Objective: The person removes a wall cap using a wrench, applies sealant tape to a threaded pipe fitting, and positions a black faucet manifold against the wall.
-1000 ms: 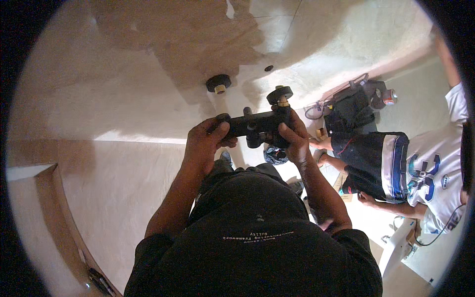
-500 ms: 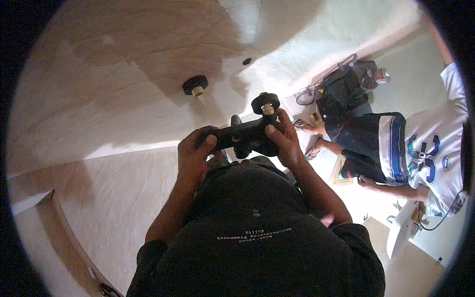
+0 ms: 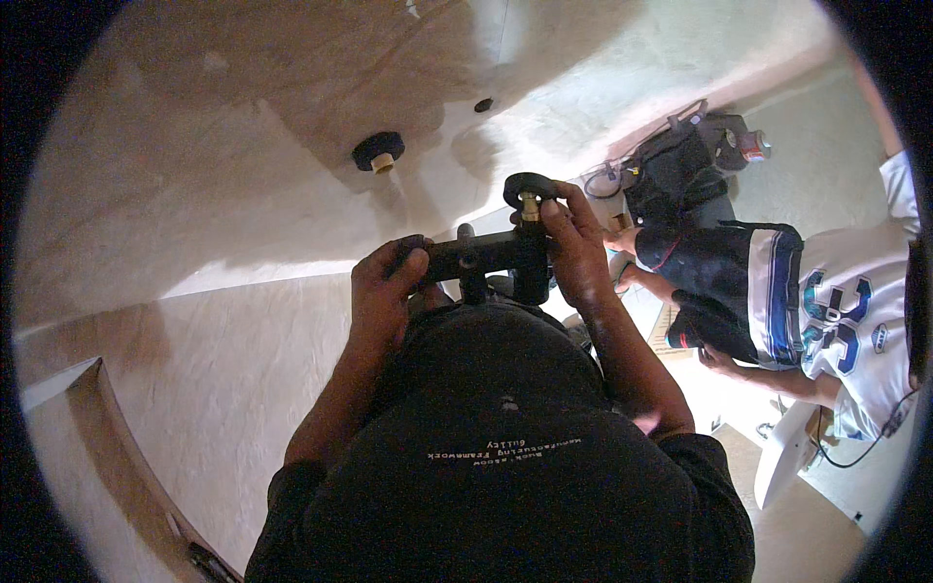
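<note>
Between my hands is a black shower mixer body (image 3: 473,256), a bar with short stubs, held level in front of my dark shirt. My left hand (image 3: 386,296) is closed around its left end, thumb on top. My right hand (image 3: 580,255) is closed at the right end, where its fingers pinch a brass fitting (image 3: 530,206) topped by a round black flange ring (image 3: 528,186). On the wall ahead, a second black flange (image 3: 373,148) surrounds a short brass fitting (image 3: 383,163). A small dark hole (image 3: 483,105) lies to its right.
At right stands a person in a white jersey (image 3: 836,301) and dark shorts. A black bag (image 3: 675,175) with a cable and a can (image 3: 754,146) lie beyond them by the wall. A white toilet or basin-like fixture (image 3: 785,457) is at lower right. The marbled wall (image 3: 243,194) spans the left.
My right hand has shifted up from the mixer's body to the brass fitting and its ring. The mixer has turned slightly. The person at right has shifted a little.
</note>
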Tool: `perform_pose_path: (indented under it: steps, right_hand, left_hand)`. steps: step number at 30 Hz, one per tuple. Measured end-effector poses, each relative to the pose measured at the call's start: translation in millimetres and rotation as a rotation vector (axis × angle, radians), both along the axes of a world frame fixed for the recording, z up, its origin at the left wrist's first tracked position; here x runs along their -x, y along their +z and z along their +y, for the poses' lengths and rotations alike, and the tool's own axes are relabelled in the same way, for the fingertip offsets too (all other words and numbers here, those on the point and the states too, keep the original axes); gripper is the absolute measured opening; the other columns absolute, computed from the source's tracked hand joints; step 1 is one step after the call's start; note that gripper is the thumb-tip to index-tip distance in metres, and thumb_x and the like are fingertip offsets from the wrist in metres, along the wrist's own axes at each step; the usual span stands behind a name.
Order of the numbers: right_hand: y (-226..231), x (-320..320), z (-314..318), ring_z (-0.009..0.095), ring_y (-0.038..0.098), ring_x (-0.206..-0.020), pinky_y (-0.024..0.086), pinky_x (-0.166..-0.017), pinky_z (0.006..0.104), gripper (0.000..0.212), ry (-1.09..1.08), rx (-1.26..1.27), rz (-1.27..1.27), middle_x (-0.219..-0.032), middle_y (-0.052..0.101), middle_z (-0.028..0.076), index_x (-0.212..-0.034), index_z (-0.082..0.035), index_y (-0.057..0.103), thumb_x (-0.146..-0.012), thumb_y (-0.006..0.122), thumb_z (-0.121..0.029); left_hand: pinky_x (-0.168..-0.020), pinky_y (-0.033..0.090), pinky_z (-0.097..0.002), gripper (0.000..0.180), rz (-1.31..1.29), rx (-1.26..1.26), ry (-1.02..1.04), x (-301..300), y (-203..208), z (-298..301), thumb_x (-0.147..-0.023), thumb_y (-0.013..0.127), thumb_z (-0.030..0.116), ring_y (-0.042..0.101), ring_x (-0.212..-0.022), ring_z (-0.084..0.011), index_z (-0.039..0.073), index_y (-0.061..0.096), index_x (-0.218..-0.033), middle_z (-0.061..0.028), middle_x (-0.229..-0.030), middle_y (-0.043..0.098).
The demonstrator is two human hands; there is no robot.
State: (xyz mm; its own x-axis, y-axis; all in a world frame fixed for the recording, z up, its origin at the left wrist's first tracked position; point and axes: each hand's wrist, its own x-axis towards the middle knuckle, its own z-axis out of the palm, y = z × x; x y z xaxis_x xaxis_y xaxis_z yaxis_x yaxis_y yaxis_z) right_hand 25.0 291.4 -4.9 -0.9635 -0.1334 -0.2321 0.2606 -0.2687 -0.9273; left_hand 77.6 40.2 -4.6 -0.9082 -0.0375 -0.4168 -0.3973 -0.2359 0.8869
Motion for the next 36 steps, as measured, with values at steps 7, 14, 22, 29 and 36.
perform_pose_path:
  steps: [7, 14, 22, 29, 36]
  right_hand:
    - [11, 6, -4, 0.023, 0.063, -0.109, 0.054, -0.091, 0.0394, 0.038, 0.066, -0.037, 0.126, -0.120, 0.065, 0.019, -0.130, -0.007, 0.039, -0.102, 0.060, -0.024]
    - [32, 0, -1, 0.021, 0.059, -0.108, 0.052, -0.092, 0.0362, 0.057, 0.160, -0.170, 0.143, -0.135, 0.056, 0.017, -0.129, -0.011, 0.037, -0.087, 0.075, -0.005]
    - [53, -32, 5, 0.025, 0.068, -0.104, 0.053, -0.089, 0.0391, 0.034, 0.108, -0.039, 0.079, -0.110, 0.069, 0.016, -0.123, -0.007, 0.051, -0.104, 0.054, -0.034]
    - [66, -68, 30, 0.024, 0.067, -0.103, 0.052, -0.093, 0.0380, 0.042, 0.313, 0.108, 0.135, -0.112, 0.069, 0.014, -0.129, 0.001, 0.058, -0.096, 0.063, -0.026]
    - [74, -103, 32, 0.030, 0.065, -0.109, 0.051, -0.096, 0.0445, 0.063, 0.362, 0.164, 0.063, -0.119, 0.065, 0.019, -0.136, 0.007, 0.051, -0.092, 0.064, -0.038]
  left_hand:
    - [-0.058, 0.052, -0.0335, 0.040, 0.079, 0.031, 0.009, 7, 11, 0, -0.098, 0.067, 0.026, 0.063, -0.065, -0.0208, -0.010, 0.063, -0.115, -0.0155, -0.088, 0.069]
    - [-0.058, 0.052, -0.0314, 0.033, 0.051, -0.058, 0.046, -3, 28, -4, -0.095, 0.071, 0.018, 0.064, -0.065, -0.0190, -0.008, 0.066, -0.115, -0.0125, -0.090, 0.070]
    - [-0.056, 0.051, -0.0316, 0.033, 0.093, -0.036, 0.089, -64, 47, 0, -0.095, 0.072, 0.019, 0.064, -0.062, -0.0193, -0.008, 0.066, -0.113, -0.0138, -0.087, 0.070]
    - [-0.054, 0.052, -0.0327, 0.035, 0.106, -0.047, 0.119, -123, 60, 16, -0.095, 0.071, 0.021, 0.063, -0.062, -0.0204, -0.010, 0.064, -0.113, -0.0133, -0.083, 0.068]
    - [-0.058, 0.054, -0.0331, 0.035, 0.135, 0.073, 0.108, -153, 77, 28, -0.097, 0.068, 0.019, 0.065, -0.064, -0.0205, -0.011, 0.063, -0.115, -0.0146, -0.085, 0.069]
